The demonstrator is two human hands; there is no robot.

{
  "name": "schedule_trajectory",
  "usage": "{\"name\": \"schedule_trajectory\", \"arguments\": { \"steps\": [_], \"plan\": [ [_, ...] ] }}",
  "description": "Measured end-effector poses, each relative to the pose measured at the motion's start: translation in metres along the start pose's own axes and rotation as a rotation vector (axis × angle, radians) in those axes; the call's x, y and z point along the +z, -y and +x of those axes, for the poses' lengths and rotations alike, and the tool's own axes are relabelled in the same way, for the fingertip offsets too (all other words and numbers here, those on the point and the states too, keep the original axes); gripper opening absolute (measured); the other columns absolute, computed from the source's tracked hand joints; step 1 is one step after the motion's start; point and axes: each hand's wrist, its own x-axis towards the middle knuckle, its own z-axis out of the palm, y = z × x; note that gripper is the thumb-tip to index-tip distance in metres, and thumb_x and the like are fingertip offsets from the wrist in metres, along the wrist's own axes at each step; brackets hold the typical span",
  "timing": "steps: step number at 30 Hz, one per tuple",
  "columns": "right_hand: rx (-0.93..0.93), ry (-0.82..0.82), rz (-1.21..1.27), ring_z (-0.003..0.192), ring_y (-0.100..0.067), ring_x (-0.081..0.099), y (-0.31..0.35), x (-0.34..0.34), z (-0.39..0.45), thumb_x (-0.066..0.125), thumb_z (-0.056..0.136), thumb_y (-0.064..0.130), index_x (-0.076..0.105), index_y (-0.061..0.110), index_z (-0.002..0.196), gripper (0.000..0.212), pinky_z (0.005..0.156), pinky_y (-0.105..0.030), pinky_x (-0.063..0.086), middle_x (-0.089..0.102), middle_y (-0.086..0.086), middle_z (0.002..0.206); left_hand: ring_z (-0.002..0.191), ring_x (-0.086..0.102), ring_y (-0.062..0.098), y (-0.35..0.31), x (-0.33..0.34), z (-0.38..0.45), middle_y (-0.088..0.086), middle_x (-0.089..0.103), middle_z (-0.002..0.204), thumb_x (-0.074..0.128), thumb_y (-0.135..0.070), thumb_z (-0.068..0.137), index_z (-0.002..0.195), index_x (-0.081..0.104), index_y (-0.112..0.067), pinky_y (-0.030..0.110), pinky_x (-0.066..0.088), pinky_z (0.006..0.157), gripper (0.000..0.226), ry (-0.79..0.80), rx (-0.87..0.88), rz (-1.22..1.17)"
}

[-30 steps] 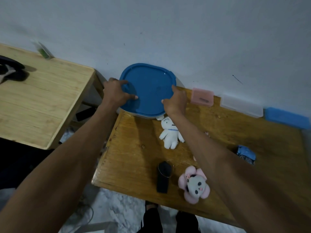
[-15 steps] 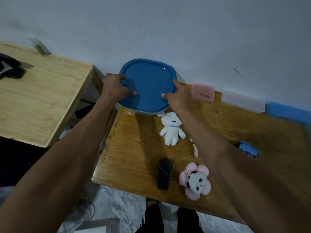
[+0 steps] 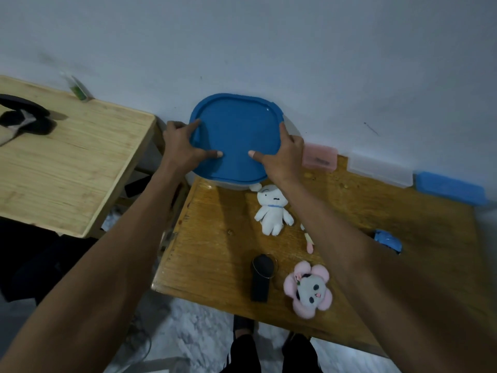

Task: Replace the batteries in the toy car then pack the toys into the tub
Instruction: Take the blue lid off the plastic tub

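A tub with a blue lid (image 3: 236, 135) stands at the far left corner of the brown table (image 3: 215, 246), against the wall. My left hand (image 3: 180, 146) grips the lid's left edge, thumb lying on top. My right hand (image 3: 282, 154) grips the right edge, thumb also on top. A white plush doll (image 3: 273, 208) lies just in front of the tub. A pink flower-shaped plush (image 3: 309, 289) sits near the table's front edge. The blue toy car (image 3: 388, 240) lies at the right, partly hidden behind my right forearm.
A black remote-like object with a wire ring (image 3: 262, 275) lies beside the pink plush. Pink (image 3: 320, 157), clear (image 3: 379, 170) and blue (image 3: 451, 188) small boxes line the wall. A lighter wooden table (image 3: 67, 168) with a dark object (image 3: 24, 118) stands to the left.
Both hands have shifted along the lid's edges, with the thumbs now spread further onto its top. The lid's near edge looks slightly higher than before.
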Motion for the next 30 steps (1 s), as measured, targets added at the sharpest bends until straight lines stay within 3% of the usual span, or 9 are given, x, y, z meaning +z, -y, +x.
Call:
{"name": "schedule_trajectory", "arguments": {
  "steps": [3,7,12,16,25,28,30],
  "plan": [
    [-0.013,-0.001,-0.030,0.119,-0.017,0.040,0.025,-0.010,-0.029,0.085,0.075,0.045,0.020,0.025,0.158,0.107,0.092,-0.015,0.030,0.033,-0.007,0.135,0.137,0.038,0.033,-0.002,-0.016,-0.022,0.011,0.040,0.144,0.088,-0.071,0.053,0.151,0.045,-0.020,0.050,0.045,0.111,0.119,0.002,-0.016,-0.038],
    [0.007,0.008,0.010,0.124,-0.024,0.047,0.042,-0.008,-0.077,0.085,0.078,0.041,0.012,0.027,0.160,0.111,0.088,-0.024,0.040,0.029,-0.008,0.142,0.140,0.037,0.034,0.001,-0.033,-0.061,0.011,0.041,0.150,0.079,-0.085,0.046,0.153,0.043,-0.018,0.057,0.045,0.109,0.131,0.023,-0.006,-0.008],
    [0.019,-0.010,-0.075,0.118,-0.027,0.052,0.030,0.011,-0.145,0.083,0.078,0.044,0.007,0.028,0.160,0.113,0.083,-0.035,0.051,0.029,-0.006,0.139,0.136,0.029,0.036,0.018,-0.042,-0.128,0.014,0.033,0.146,0.078,-0.082,0.052,0.155,0.039,-0.012,0.053,0.037,0.113,0.130,0.039,0.070,0.105],
    [0.079,-0.031,-0.089,0.117,-0.026,0.051,0.009,0.037,-0.196,0.085,0.074,0.043,0.008,0.029,0.159,0.116,0.089,-0.037,0.052,0.028,-0.006,0.134,0.126,0.035,0.036,0.059,-0.031,-0.168,0.015,0.038,0.139,0.054,-0.101,0.046,0.152,0.044,-0.011,0.053,0.041,0.107,0.140,0.012,0.123,0.178],
    [0.290,0.146,-0.339,0.123,-0.030,0.048,-0.018,0.078,-0.244,0.076,0.085,0.041,0.004,0.026,0.160,0.105,0.078,-0.037,0.050,0.028,-0.011,0.145,0.132,0.031,0.037,0.119,-0.001,-0.210,0.017,0.033,0.145,0.063,-0.090,0.046,0.156,0.037,-0.016,0.050,0.036,0.114,0.136,0.201,-0.086,0.259],
    [0.327,0.206,-0.410,0.129,-0.033,0.041,-0.019,0.084,-0.243,0.071,0.089,0.041,0.003,0.022,0.160,0.100,0.082,-0.040,0.049,0.026,-0.013,0.150,0.133,0.031,0.039,0.123,0.006,-0.207,0.018,0.032,0.148,0.063,-0.090,0.047,0.157,0.034,-0.016,0.051,0.037,0.113,0.135,0.231,-0.108,0.296],
    [0.347,0.241,-0.445,0.133,-0.034,0.037,-0.020,0.085,-0.241,0.068,0.091,0.044,0.005,0.018,0.160,0.097,0.090,-0.043,0.049,0.026,-0.014,0.152,0.134,0.030,0.040,0.125,0.010,-0.205,0.017,0.030,0.151,0.075,-0.082,0.055,0.158,0.032,-0.018,0.051,0.036,0.113,0.128,0.245,-0.111,0.331]
  ]
}}
